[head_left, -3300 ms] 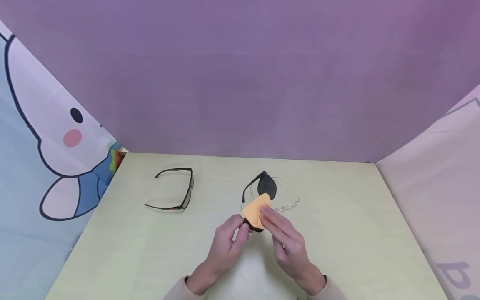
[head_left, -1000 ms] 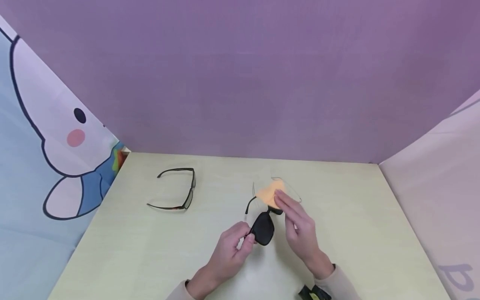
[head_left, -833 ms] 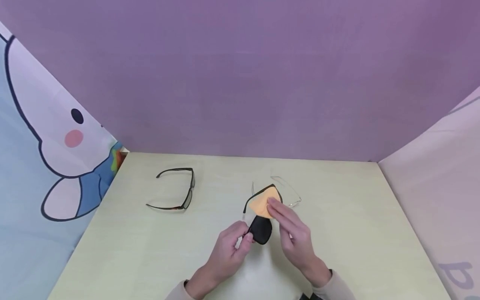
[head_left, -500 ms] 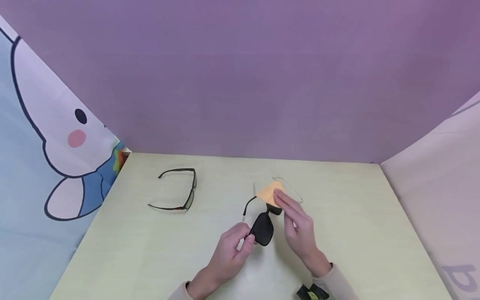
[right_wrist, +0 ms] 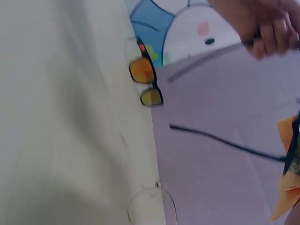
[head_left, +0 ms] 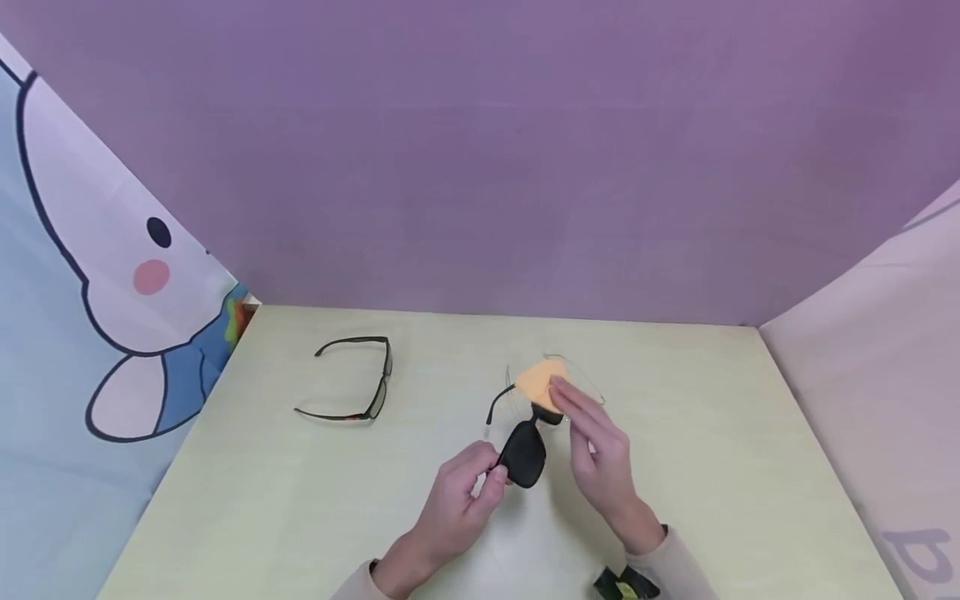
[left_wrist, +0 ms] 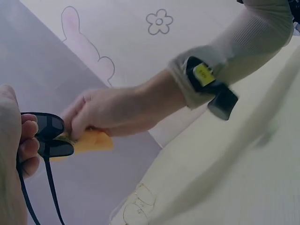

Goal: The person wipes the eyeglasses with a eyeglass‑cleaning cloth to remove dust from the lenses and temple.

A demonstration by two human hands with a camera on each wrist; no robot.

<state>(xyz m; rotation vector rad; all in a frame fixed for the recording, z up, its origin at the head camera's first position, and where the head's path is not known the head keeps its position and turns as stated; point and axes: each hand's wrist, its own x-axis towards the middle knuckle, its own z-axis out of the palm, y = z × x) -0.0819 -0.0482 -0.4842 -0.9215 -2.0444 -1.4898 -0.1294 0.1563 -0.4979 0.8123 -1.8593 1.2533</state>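
Note:
A pair of black sunglasses (head_left: 523, 454) is held above the table in my left hand (head_left: 459, 498), with fingers and thumb gripping it by the near hinge. The nearer dark lens is uncovered. Over the farther lens lies an orange cloth (head_left: 542, 382), which my right hand (head_left: 602, 458) pinches against it between fingers and thumb. One open temple points left. In the left wrist view the cloth (left_wrist: 93, 141) shows beside the lenses, partly hidden by the right hand. Part of the cloth also covers the frame (right_wrist: 293, 150) in the right wrist view.
Thin wire-rimmed glasses (head_left: 590, 382) lie behind the cloth, partly covered from the head view. Black-framed glasses (head_left: 379, 398) rest at left on the pale table (head_left: 712, 467), temples open. A purple backdrop (head_left: 480, 167) rises at the back edge, with printed sheets at both sides.
Earlier the cloth was on the lens nearest my left hand; now it is on the farther lens. Recently, the right hand has shifted the cloth slightly back and forth there, while the left keeps its grip.

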